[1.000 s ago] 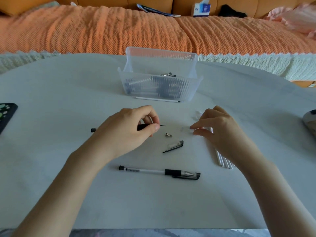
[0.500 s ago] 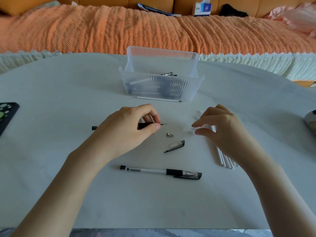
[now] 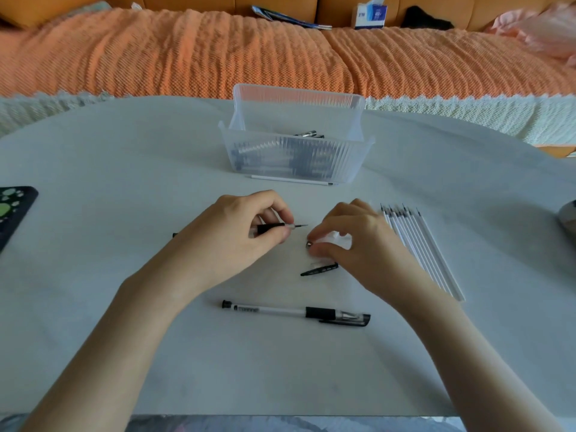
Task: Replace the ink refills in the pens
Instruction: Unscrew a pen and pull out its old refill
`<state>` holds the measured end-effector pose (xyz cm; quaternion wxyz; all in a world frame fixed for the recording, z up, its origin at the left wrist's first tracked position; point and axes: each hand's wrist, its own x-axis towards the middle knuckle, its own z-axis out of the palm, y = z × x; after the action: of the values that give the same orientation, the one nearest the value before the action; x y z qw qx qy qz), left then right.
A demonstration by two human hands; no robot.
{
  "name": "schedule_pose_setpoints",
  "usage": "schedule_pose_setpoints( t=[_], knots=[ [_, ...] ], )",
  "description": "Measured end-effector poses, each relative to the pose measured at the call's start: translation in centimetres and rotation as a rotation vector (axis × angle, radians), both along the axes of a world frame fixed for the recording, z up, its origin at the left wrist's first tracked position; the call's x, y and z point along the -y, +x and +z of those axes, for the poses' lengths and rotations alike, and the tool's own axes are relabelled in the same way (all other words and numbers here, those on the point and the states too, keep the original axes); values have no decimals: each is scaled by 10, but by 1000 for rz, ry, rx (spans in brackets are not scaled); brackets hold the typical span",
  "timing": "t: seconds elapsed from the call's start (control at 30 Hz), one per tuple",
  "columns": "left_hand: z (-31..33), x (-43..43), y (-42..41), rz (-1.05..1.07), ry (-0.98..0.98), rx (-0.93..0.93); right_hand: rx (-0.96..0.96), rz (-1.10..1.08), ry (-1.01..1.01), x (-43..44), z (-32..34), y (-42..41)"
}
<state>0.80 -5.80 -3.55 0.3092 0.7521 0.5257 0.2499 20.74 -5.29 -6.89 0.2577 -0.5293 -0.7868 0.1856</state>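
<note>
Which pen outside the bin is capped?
The pen lying nearest the person, cap on; the held pen in the left hand shows a bare refill tip.

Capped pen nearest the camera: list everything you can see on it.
The capped pen lies flat on the white table, roughly left to right, cap end at the right and slightly nearer the camera. Left to right: black end plug, pale plastic barrel with a dark printed label, black grip, clear cap with a black clip and the metal tip showing through. It looks fully assembled. Neither the left hand nor the right hand touches it.
</note>
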Motion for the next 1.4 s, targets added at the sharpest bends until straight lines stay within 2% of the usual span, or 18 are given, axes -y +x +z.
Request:
schedule_pose_setpoints(
  t=[0.17,0.3,0.4,0.83,1.03,1.17,1.4],
  knots=[
    [2,0,-1,24,-13,30,-18,-4,12,2,4,-2],
    [3,0,-1,28,-7,29,-241,-67,-22,7,20,0],
    [2,0,0,27,-7,15,-298,-63,-63,10,27,0],
    [0,1,10,-18,9,32,-279,-13,-70,12,25,-9],
    [-3,2,11,-26,39,63,-195,6,-117,11,23,-9],
    [-2,1,12,-31,61,66,-267,18,-136,12,26,-6],
    [-2,1,11,-27,82,56,-228,9,-156,14,26,-8]
  ],
)
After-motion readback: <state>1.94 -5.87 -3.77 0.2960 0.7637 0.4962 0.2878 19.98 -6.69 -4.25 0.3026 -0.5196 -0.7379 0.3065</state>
